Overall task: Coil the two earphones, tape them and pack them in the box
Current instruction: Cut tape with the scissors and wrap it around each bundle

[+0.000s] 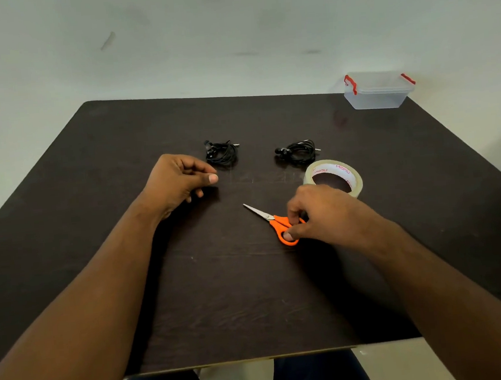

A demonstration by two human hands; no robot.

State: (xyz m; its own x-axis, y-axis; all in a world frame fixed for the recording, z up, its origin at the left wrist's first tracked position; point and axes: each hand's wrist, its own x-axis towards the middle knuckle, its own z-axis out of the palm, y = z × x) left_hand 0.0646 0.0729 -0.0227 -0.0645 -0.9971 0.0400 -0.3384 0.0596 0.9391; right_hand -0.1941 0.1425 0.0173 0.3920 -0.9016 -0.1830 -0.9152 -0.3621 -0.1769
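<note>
A: What did the hands do?
B: The right hand (321, 214) had its fingers (293, 213) curled on the orange scissors (279, 223). The left hand (178, 181) held nothing, its fingers loosely curled.
A: And the earphones?
B: Two coiled earphones, the left earphone (222, 153) and the right earphone (298, 152), lay on the counter (222, 298), at twelve o'clock from the hands. The tape roll (333, 178) was just beside the right one. The box (378, 89) stood closed at two o'clock.

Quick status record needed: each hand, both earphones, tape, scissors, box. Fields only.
left hand: loosely curled above the table, appears to hold nothing
right hand: grips the orange handles of the scissors, blades closed, pointing far-left
left earphone: coiled, lying on the table; tape on it cannot be told
right earphone: coiled, just beyond the tape roll
tape roll: lying flat, beside the right hand
box: far right corner, lid on, red clips
</note>
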